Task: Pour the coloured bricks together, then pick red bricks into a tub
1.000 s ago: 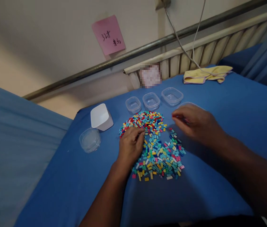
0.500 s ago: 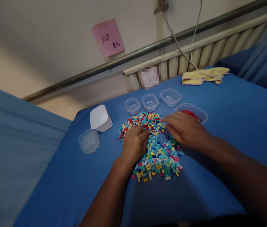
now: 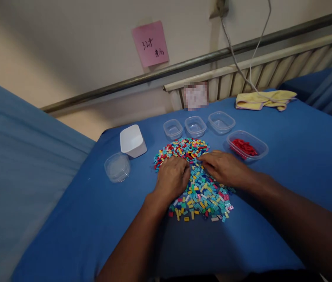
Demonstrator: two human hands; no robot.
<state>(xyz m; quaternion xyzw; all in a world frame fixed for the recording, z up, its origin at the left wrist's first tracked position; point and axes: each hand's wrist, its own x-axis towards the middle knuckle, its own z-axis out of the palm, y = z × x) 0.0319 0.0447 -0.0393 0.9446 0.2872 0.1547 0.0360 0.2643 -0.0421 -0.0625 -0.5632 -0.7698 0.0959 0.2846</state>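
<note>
Small toy building bricks of many colours lie heaped on a blue cloth, with a dense mixed pile (image 3: pixel 180 147) behind and a looser spread (image 3: pixel 205 197) of mostly turquoise, yellow and pink ones in front. My left hand (image 3: pixel 172 177) rests at the left of where the two meet, its fingers curled down into the bricks. Opposite it, my right hand (image 3: pixel 224 166) reaches into the same place with fingertips drawn together. Whatever either hand pinches is too small or hidden. Close beyond my right hand, a clear tub (image 3: pixel 260 154) contains red bricks (image 3: pixel 244 147).
Three clear tubs (image 3: pixel 173 129) stand in a row behind the pile. To the left are a white bin (image 3: pixel 133 141) and stacked clear lids or containers (image 3: pixel 117 167). A yellow cloth (image 3: pixel 264 100) lies at the back right, near a radiator (image 3: pixel 230 84) and a hanging cord.
My right hand has moved from in front of the red-brick tub down to the pile, near my left hand. The red bricks now show fully. The view has shifted slightly.
</note>
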